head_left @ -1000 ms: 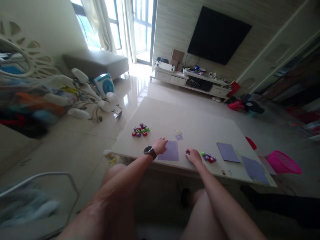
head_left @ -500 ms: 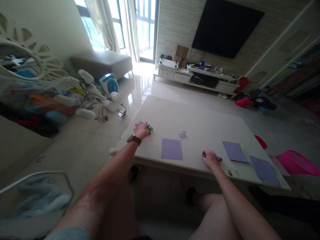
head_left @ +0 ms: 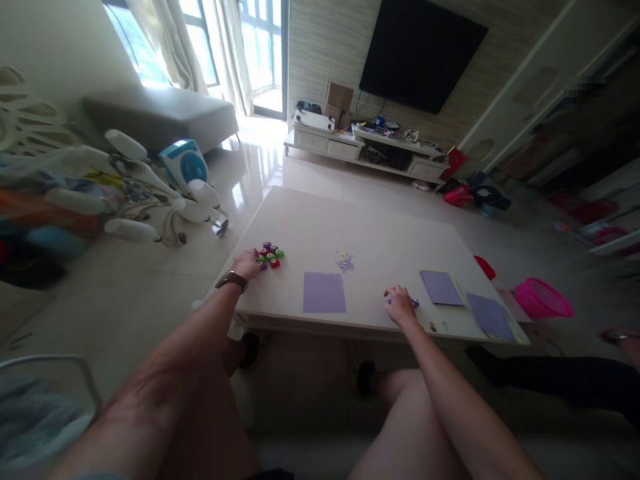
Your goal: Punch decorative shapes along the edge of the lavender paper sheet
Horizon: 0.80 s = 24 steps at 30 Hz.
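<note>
On the left of the white table [head_left: 380, 233] sits a cluster of small red, green and purple craft punches [head_left: 271, 253] with white round spots. My left hand [head_left: 246, 263], wearing a brown-strapped watch, lies against the left side of this cluster, its fingers stretched out. My right hand [head_left: 400, 305] curls over small purple pieces [head_left: 415, 303] that look like the same kind of punch; they peek out on both sides, and the rest are hidden. Between my hands lies a purple paper sheet [head_left: 324, 293] with a row of small holes at its right edge.
Purple and yellow paper bits [head_left: 345, 261] are heaped behind the sheet. Two purple paper stacks [head_left: 442, 287] lie at the right. A pink basket [head_left: 543, 298] stands past the right edge. A co-worker's dark-clothed leg [head_left: 560, 380] is at the right. A floor lamp [head_left: 135, 230] stands left.
My left hand has slid left off the craft punches, uncovering the cluster. My right hand stays over the purple pieces. The whole view has shifted to the right.
</note>
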Each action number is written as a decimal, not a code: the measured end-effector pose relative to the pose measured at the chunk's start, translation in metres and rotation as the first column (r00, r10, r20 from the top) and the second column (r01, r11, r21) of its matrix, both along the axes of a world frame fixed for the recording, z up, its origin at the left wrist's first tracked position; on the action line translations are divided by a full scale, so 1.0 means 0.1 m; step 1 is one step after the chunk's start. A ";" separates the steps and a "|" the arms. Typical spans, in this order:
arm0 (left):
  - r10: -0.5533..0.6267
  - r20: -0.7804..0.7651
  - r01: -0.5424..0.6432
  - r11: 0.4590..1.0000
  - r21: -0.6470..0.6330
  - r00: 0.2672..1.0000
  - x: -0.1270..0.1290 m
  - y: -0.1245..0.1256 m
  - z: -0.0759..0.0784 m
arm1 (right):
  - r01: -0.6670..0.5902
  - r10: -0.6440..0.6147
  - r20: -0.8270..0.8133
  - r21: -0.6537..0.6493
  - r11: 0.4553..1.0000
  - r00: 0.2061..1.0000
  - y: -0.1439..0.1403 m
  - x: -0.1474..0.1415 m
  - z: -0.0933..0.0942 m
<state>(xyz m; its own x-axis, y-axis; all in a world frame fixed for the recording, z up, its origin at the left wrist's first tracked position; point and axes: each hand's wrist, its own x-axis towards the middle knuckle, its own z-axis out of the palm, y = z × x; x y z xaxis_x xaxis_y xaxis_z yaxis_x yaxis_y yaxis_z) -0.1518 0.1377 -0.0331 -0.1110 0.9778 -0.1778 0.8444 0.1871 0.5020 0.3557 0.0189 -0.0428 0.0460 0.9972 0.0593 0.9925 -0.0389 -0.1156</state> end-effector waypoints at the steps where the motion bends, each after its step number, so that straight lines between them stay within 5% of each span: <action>1: 0.019 -0.023 -0.019 1.000 -0.002 1.000 -0.01 -0.01 -0.01 | -0.009 0.009 -0.004 0.001 1.000 1.000 -0.01 -0.04 0.04; 5: 0.072 -0.027 -0.072 0.997 0.011 0.997 -0.06 -0.02 -0.02 | -0.044 0.052 -0.086 0.089 0.995 0.995 -0.10 -0.20 0.24; 9: 0.156 -0.058 -0.148 0.981 0.121 0.986 -0.03 0.00 0.13 | -0.047 0.081 -0.179 0.184 0.982 0.980 -0.24 -0.32 0.44; 14: -0.077 0.222 0.014 0.962 0.272 0.972 0.56 -0.07 0.43 | -0.056 0.133 -0.308 0.245 0.968 0.942 -0.29 -0.57 0.70; 18: -0.234 0.678 0.157 0.972 0.175 0.697 1.37 -0.31 0.51 | -0.190 0.252 -0.480 0.174 0.966 0.840 -0.14 -1.00 0.87; 24: -0.245 0.922 0.387 0.915 0.117 0.301 2.10 -0.51 0.37 | -0.290 0.267 -0.743 0.103 0.952 0.614 0.12 -1.40 0.67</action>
